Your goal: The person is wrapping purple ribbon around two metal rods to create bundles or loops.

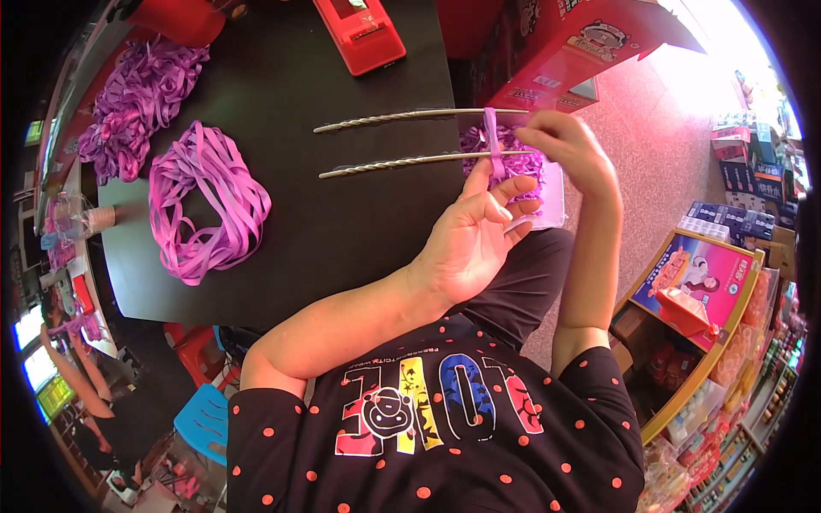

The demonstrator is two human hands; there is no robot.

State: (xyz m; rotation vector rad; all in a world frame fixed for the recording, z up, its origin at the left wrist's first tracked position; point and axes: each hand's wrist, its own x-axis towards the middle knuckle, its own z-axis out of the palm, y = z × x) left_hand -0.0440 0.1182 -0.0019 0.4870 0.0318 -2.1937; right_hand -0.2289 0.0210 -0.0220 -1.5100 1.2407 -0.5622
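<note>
Two twisted metal rods lie parallel on the dark table and reach past its right edge. A purple ribbon wraps across both near their right ends. My left hand is palm up just below the rods, fingers apart, with one fingertip at the ribbon by the lower rod. At the rods' right tips, my right hand has its fingers curled together; whatever they pinch is hidden. Beneath the hands, a pale plastic bin holds a heap of crinkled purple ribbon.
On the black table lie a looped purple ribbon bundle, a tangled ribbon pile and a red device. A red carton stands beyond the right edge. Blue stool lower left; display case right.
</note>
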